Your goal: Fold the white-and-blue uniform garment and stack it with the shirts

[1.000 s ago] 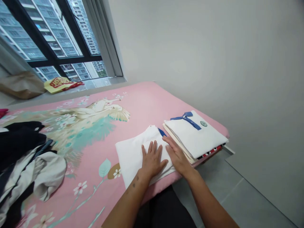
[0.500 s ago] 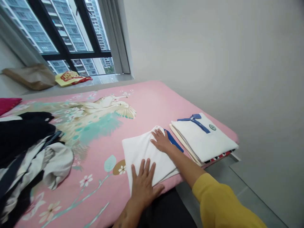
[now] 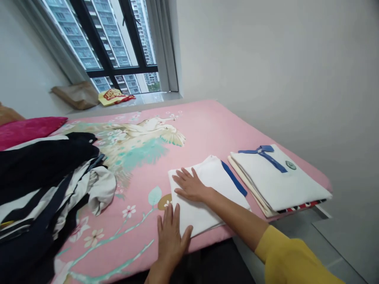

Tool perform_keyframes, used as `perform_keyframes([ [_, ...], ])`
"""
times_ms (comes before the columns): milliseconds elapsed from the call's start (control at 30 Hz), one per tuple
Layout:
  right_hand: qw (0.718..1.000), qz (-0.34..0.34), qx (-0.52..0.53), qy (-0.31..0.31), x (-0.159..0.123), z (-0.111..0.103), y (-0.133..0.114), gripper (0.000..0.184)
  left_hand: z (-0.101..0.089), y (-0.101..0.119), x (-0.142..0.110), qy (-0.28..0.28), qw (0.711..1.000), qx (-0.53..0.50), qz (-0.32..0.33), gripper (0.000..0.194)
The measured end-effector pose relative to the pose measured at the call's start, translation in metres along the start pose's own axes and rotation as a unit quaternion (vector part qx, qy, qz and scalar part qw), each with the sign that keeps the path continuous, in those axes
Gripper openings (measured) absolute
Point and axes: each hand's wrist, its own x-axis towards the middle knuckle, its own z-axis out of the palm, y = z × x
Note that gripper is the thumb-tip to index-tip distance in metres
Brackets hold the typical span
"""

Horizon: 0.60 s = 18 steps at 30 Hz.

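A folded white shirt with a blue strip along its right edge lies on the pink bed sheet near the front edge. My right hand rests flat on the shirt's left part, fingers stretched out toward the left. My left hand lies flat, fingers spread, at the shirt's near left corner, partly on the sheet. Neither hand holds anything. To the right sits a stack of folded clothes, topped by a white polo with a blue collar.
A heap of unfolded dark and white clothes covers the bed's left side, with a magenta pillow behind it. A brown bag and a yellow packet lie on the window ledge. A grey wall runs along the right.
My right hand has slid left across the folded shirt from its far right corner. My left hand has drawn back toward the near left corner. The view has swung left.
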Motion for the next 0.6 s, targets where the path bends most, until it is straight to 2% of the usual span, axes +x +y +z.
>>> perform_keyframes([
  [67,0.999,-0.011,0.019,-0.024,0.012,0.013,-0.011,0.067,0.002,0.003,-0.006,0.0,1.0,0.007,-0.009,0.068],
  [167,0.998,0.017,0.038,-0.039,0.027,0.023,-0.011,0.067,0.001,0.008,-0.015,0.004,0.998,0.013,-0.055,0.072],
  [333,0.99,0.062,0.062,-0.111,0.049,0.005,0.007,0.057,-0.021,0.02,-0.02,-0.017,0.987,-0.008,-0.16,0.068],
  [467,0.983,0.09,0.043,-0.155,0.075,-0.012,0.018,0.075,-0.044,0.024,-0.012,-0.069,0.974,-0.07,-0.204,0.046],
  [600,0.97,0.102,0.031,-0.22,0.103,-0.014,0.018,0.082,-0.053,0.023,-0.001,-0.122,0.953,-0.151,-0.23,0.029],
])
